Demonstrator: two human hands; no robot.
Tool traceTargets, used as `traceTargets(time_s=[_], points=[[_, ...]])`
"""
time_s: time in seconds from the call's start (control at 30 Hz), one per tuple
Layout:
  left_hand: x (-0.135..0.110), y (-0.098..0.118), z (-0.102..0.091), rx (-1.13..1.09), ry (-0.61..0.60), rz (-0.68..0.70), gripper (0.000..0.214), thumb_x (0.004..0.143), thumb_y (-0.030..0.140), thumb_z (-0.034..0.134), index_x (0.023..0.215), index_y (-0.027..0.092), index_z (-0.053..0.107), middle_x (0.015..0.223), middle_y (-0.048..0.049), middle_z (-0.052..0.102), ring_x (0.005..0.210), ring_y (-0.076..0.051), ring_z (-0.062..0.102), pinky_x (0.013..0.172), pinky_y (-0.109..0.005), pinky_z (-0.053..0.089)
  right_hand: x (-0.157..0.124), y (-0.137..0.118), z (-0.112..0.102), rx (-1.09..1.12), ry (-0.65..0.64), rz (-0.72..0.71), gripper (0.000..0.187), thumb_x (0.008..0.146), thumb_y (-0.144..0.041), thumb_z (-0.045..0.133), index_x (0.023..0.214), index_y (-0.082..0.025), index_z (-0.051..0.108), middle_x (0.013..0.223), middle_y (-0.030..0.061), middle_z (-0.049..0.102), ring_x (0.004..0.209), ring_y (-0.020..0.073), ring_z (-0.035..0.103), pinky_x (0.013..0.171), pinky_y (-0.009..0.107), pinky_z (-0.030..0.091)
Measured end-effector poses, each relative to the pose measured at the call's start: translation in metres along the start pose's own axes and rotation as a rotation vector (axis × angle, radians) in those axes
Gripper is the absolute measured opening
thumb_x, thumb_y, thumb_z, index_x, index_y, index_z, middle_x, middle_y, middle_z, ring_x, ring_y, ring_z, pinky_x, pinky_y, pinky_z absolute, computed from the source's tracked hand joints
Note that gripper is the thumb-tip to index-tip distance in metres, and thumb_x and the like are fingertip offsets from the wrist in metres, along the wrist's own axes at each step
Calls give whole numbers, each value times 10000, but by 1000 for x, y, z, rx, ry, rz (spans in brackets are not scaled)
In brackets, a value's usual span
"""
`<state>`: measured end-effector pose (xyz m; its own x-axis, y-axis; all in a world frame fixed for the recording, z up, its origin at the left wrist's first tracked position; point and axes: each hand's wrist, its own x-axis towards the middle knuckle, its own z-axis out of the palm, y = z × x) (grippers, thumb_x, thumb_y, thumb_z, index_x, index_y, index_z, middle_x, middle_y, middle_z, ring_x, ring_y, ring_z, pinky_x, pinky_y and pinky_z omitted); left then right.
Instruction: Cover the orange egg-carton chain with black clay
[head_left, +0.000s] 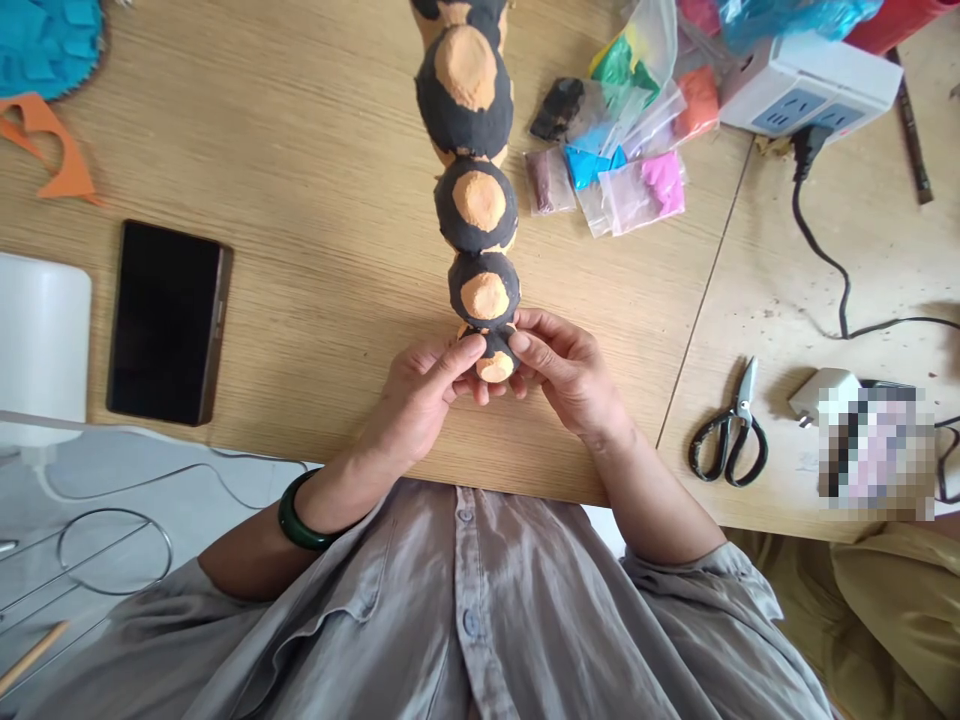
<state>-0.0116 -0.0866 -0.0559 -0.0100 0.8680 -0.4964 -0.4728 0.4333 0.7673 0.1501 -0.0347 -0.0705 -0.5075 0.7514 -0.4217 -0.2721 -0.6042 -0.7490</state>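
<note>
A long craft piece (pixel 478 205) made of a row of rounded black segments, each topped with a pale orange disc, runs from the top edge down toward me. Its segments get smaller toward my end. My left hand (pixel 431 385) grips the smallest end segment from the left, thumb on top and fingers beneath. From the right, my right hand (pixel 559 365) pinches the same segment, its thumb pressed near the orange patch. Some fingertips show below the segment; the rest are hidden under it. The far end of the piece lies outside the view.
Small plastic bags of coloured clay or powder (pixel 637 150) lie at the back right, beside a white power strip (pixel 810 90) with a black plug. Scissors (pixel 731 430) and a white adapter (pixel 825 395) are at right. A phone (pixel 169 320) and orange cut-out (pixel 64 150) lie left.
</note>
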Motion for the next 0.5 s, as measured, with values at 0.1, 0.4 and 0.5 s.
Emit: traceTargets(time_s=[0.1,0.4,0.5], points=[[-1,0,-1,-35,21,-35,390,876,537,830,728,184,755,700,-20,712,542,-127,595,652,-306,617,0,-1,-1,-9,-9,-5,494,798,-565,959,1050,-199,742,756,-26,770,586,107,676,540,235,540],[0,2,-1,-14,-16,-45,315,844,420,838,660,175,767,621,-22,679,612,-153,683,690,-289,620,1,2,-3,-11,11,6,507,782,-573,968,1052,-204,750,781,-17,783,602,115,681,575,252,575],[1,2,-2,8,-5,-16,319,827,425,879,647,189,761,619,-12,688,566,-136,667,636,-276,597,1,3,-3,31,6,29,510,763,-554,986,1049,-201,755,777,-28,758,608,102,654,572,237,569]])
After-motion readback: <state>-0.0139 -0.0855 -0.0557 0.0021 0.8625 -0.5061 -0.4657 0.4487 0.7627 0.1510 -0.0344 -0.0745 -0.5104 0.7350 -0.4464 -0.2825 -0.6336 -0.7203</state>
